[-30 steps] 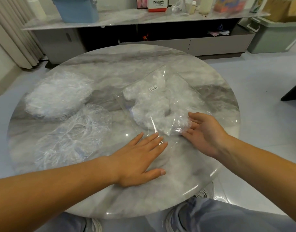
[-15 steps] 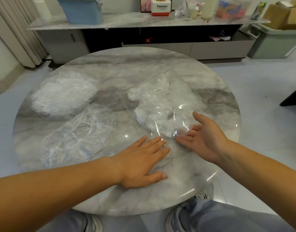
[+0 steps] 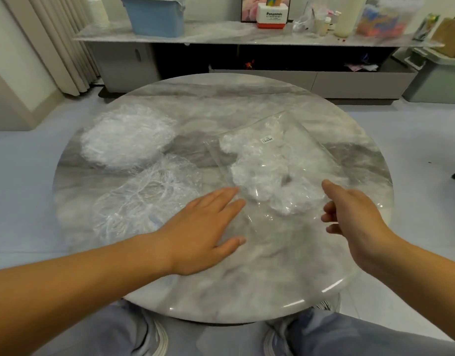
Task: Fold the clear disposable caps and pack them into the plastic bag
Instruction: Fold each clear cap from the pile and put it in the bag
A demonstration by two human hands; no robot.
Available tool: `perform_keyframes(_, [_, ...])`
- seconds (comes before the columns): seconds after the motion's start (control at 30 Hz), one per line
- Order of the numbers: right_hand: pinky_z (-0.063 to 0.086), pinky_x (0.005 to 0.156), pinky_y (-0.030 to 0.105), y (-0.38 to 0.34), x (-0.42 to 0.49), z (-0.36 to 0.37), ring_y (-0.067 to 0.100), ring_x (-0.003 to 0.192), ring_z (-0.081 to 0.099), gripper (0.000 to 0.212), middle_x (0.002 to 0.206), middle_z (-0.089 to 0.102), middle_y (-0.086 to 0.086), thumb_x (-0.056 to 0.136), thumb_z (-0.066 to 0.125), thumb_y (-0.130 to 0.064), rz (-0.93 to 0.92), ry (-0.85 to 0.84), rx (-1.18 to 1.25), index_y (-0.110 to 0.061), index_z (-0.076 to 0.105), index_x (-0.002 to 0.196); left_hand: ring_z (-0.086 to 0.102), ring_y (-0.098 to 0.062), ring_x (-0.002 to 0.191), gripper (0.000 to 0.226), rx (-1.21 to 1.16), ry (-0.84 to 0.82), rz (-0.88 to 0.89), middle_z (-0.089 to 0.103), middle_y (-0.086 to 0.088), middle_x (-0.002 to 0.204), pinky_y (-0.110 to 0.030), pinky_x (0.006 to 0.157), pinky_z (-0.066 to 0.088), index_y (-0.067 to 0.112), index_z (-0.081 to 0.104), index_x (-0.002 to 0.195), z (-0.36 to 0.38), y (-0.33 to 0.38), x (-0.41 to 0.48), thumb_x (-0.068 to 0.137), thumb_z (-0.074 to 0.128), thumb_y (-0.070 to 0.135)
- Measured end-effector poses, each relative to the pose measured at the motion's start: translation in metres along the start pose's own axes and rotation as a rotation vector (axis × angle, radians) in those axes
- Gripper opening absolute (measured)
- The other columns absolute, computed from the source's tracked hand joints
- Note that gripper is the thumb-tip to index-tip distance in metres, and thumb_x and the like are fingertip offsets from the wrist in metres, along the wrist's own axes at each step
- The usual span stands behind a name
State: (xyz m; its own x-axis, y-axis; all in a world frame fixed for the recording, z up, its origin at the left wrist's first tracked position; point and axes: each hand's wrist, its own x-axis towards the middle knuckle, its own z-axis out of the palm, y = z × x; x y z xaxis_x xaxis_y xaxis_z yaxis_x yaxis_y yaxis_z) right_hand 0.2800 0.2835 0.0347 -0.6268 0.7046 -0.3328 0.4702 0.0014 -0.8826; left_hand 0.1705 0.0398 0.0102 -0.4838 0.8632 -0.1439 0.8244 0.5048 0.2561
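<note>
Round marble table (image 3: 247,286) stands before a cluttered sideboard (image 3: 221,38).

Open table (image 3: 221,98) surface along far edge and near rim, cap pile (image 3: 126,140) far left, loose cap (image 3: 144,201) near left, filled plastic bag (image 3: 280,173) centre-right, narrow lane between.

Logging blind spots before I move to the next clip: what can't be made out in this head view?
Caps inside the plastic bag: head view, crumpled together behind glossy film; uncountable.
Bag label: head view, print too small to read.
Right hand: head view, clear film vanishes against the table; grip on the bag unclear.
Under the left hand: head view, its back hides the palm's contact.
</note>
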Motion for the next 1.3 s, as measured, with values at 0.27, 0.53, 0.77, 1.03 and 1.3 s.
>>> perform_keyframes(0.27, [0.050,0.089,0.023,-0.015,-0.033,0.090,0.000,0.097,0.060,0.037,0.107,0.068,-0.013,0.100,0.051,-0.047,-0.564,-0.668,-0.517,-0.016,0.071,0.099,0.053,-0.013,0.117,0.072,0.046,0.055,-0.343,0.055,0.009,0.127,-0.028,0.095,0.044,0.031,0.064,0.101,0.009,-0.050,-0.091,0.083,0.008,0.074])
perform_keyframes(0.53, [0.038,0.105,0.018,-0.009,-0.032,0.129,-0.006,0.132,0.042,0.039,0.150,0.044,-0.020,0.100,0.044,-0.056,-0.667,-0.818,-0.688,-0.033,0.068,0.121,0.052,-0.012,0.121,0.076,0.053,0.075,-0.276,0.052,0.009,0.133,-0.027,0.104,0.043,0.024,0.057,0.130,0.026,-0.071,-0.099,0.089,0.012,0.069])
perform_keyframes(0.77, [0.030,0.108,0.013,0.006,-0.038,0.105,0.003,0.138,0.039,0.035,0.141,0.050,-0.019,0.098,0.042,-0.052,-0.998,-0.656,-0.556,-0.030,0.069,0.102,0.049,-0.017,0.129,0.055,0.056,0.110,0.188,0.049,-0.001,0.144,-0.032,0.111,0.041,0.015,0.053,0.140,0.032,-0.039,-0.102,0.099,0.045,0.051])
perform_keyframes(1.03, [0.049,0.095,0.026,0.041,-0.032,0.079,-0.001,0.114,0.057,0.057,0.120,0.062,-0.020,0.099,0.033,-0.067,-0.939,-0.820,-0.735,-0.027,0.063,0.126,0.010,-0.004,0.151,0.068,-0.148,0.133,-0.067,0.017,0.006,0.167,-0.021,0.121,0.006,0.028,0.022,0.158,0.026,-0.063,-0.075,0.099,0.022,0.062])
perform_keyframes(1.3, [0.029,0.116,0.021,0.044,-0.023,0.073,-0.008,0.142,0.030,0.057,0.140,0.055,-0.022,0.097,0.034,-0.063,-0.905,-0.818,-0.781,-0.031,0.059,0.136,0.008,-0.017,0.155,0.102,-0.037,-0.019,-0.396,0.011,0.000,0.169,-0.034,0.125,0.009,0.024,0.015,0.161,0.022,-0.109,-0.052,0.080,-0.004,0.084])
